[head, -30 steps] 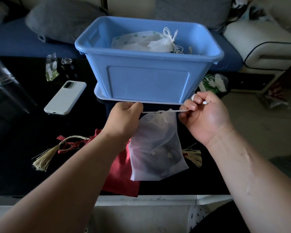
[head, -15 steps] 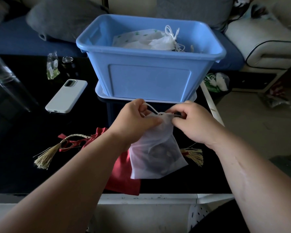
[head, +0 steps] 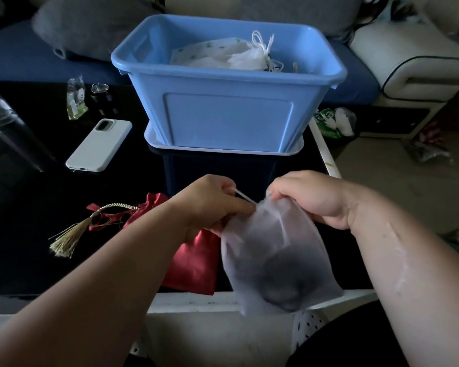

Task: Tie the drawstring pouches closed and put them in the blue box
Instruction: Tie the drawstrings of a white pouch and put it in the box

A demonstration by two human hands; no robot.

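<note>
Sheer pouch (head: 278, 258) neck, pinched between hands

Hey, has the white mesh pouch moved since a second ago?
Yes. The white mesh pouch has come toward the person, away from the blue box; its bottom now hangs past the table's near edge, which it did not reach before.

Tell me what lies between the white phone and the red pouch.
Head view: bare black tabletop between the white phone and the red pouch.
</note>
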